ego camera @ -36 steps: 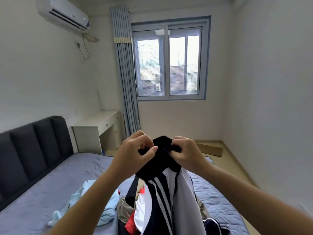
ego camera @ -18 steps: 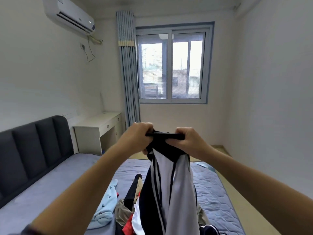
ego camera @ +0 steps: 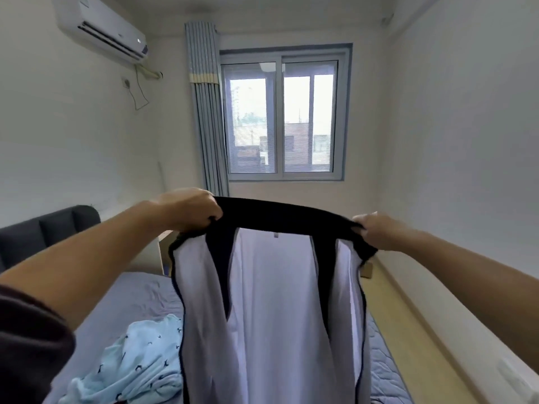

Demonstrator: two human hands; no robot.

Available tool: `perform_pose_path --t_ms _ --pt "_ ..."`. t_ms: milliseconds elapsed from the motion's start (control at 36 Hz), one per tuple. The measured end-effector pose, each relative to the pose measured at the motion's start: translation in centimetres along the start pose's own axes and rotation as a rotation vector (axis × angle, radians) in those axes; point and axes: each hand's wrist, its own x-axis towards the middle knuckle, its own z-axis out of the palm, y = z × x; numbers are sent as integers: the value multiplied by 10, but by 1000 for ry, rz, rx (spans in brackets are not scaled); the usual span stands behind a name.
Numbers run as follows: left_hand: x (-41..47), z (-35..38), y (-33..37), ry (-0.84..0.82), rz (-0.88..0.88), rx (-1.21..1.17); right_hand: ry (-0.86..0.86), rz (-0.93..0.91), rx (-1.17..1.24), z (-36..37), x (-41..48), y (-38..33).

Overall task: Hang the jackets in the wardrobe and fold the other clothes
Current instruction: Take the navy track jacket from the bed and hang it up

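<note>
A white jacket (ego camera: 271, 316) with a black collar and black trim hangs spread open in front of me, its inside facing me. My left hand (ego camera: 189, 209) grips the left end of the black collar (ego camera: 280, 217). At the collar's right end my right hand (ego camera: 376, 231) grips the fabric. The collar is stretched wide between both hands at chest height above the bed. The jacket's lower part runs out of the frame at the bottom.
A light blue patterned garment (ego camera: 131, 365) lies crumpled on the blue-grey bed (ego camera: 131, 293) at the lower left. A dark headboard (ego camera: 43, 231) lines the left wall, with a white desk (ego camera: 163, 252) beyond it. A window (ego camera: 281, 118), curtain (ego camera: 208, 112) and bare floor (ego camera: 408, 316) lie ahead and right.
My hands have moved apart and upward, pulling the bunched collar wide so the jacket opened out flat. The view tilted up, and the jacket now hides the clothes pile on the bed.
</note>
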Motion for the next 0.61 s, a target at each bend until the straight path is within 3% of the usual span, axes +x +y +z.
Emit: perform_pose_path --t_ms 139,167,250,278,389,500,611 --pt "-1 -9 -19 201 -69 -144 530 -38 336 -42 1 -5" --pt "-2 -3 -22 204 -114 -139 500 -11 345 -46 0 -7" --pt "0 18 -5 42 -286 -128 102 117 352 -35 -5 -21" --pt "2 25 2 75 -310 -203 69 150 426 -29 -7 -24" --pt "3 33 24 331 -452 -621 148 215 953 -20 -23 -39" --pt "-11 17 38 527 -649 -1259 135 268 1556 -25 -51 -50" --pt "-28 -17 48 561 -616 -1456 119 139 1756 -61 -81 -58"
